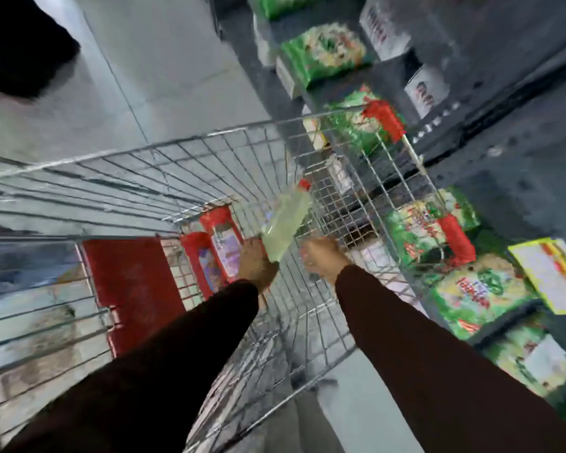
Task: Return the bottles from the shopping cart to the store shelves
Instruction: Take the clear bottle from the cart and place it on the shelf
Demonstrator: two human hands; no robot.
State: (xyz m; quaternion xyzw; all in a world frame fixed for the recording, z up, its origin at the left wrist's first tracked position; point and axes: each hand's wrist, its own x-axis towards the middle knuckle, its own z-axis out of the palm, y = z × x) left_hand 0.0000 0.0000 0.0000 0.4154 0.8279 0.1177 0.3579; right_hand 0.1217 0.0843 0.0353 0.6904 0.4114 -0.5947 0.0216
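Both arms in dark sleeves reach down into the wire shopping cart (190, 148). My left hand (257, 264) grips the base of a clear bottle (286, 223) of pale yellow-green liquid with a red cap, tilted up and to the right. My right hand (321, 256) hovers just right of the bottle with fingers curled; blur hides whether it touches anything. Two red-labelled bottles (218, 243) lie on the cart floor left of my left hand. The view is motion-blurred.
Store shelves (490, 103) run along the right, holding green packets (327, 52) and white boxes (384, 31). A red child-seat flap (134, 289) stands at the cart's near left. Grey tiled floor (164, 60) lies beyond the cart. A dark shape fills the top-left corner.
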